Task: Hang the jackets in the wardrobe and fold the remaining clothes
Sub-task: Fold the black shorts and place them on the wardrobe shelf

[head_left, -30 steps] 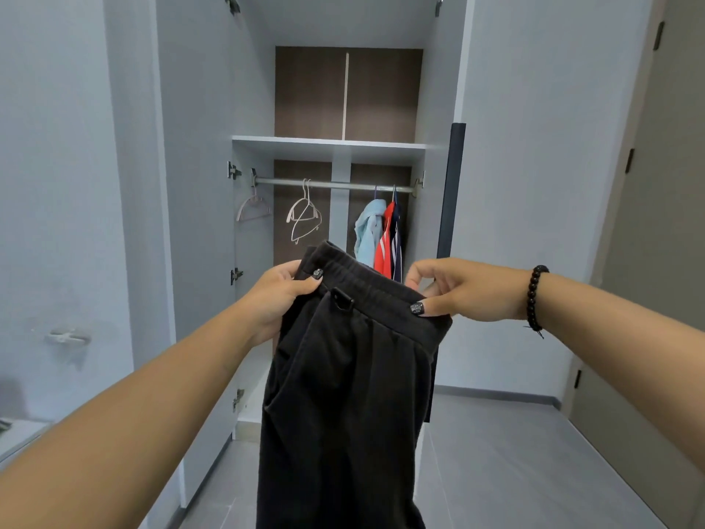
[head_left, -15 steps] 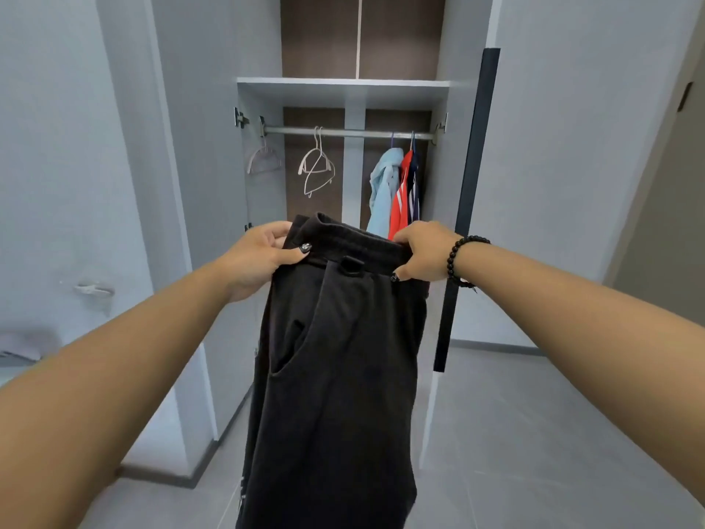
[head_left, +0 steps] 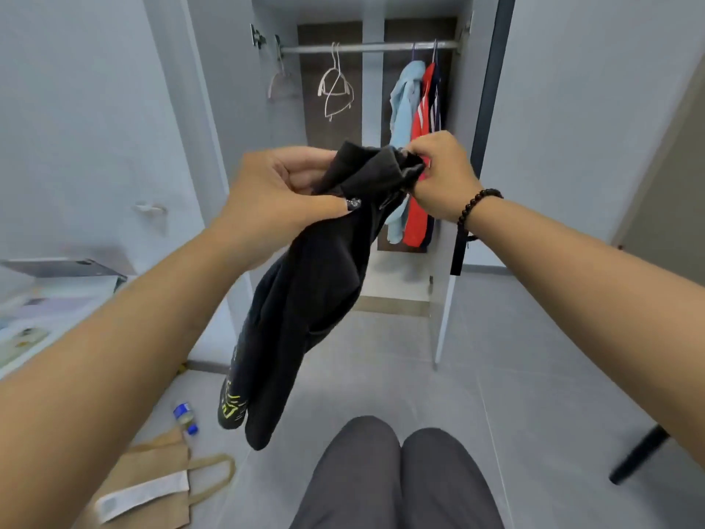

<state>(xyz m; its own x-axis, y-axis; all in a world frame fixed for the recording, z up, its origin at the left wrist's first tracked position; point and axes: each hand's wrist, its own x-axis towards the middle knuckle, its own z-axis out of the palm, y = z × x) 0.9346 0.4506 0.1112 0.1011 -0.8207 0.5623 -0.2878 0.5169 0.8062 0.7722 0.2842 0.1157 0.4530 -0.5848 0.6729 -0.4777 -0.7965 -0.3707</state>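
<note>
So both hands pinch the pants (head_left: 316, 284) waistband mid-frame, left hand (head_left: 282, 192) and right hand (head_left: 438, 173) close together, probably doubling it for folding, legs dangling free.

Black trousers held up in front of the open wardrobe

Both hands grip the waistband: left hand (head_left: 278, 192) and right hand (head_left: 438, 173) bunch the black trousers (head_left: 316, 284), which hang down over grey knees (head_left: 400, 475). Behind, jackets (head_left: 416, 147) and empty hangers (head_left: 335, 89) hang on the rail (head_left: 366, 47); a paper bag (head_left: 152, 479) lies on the floor.
</note>
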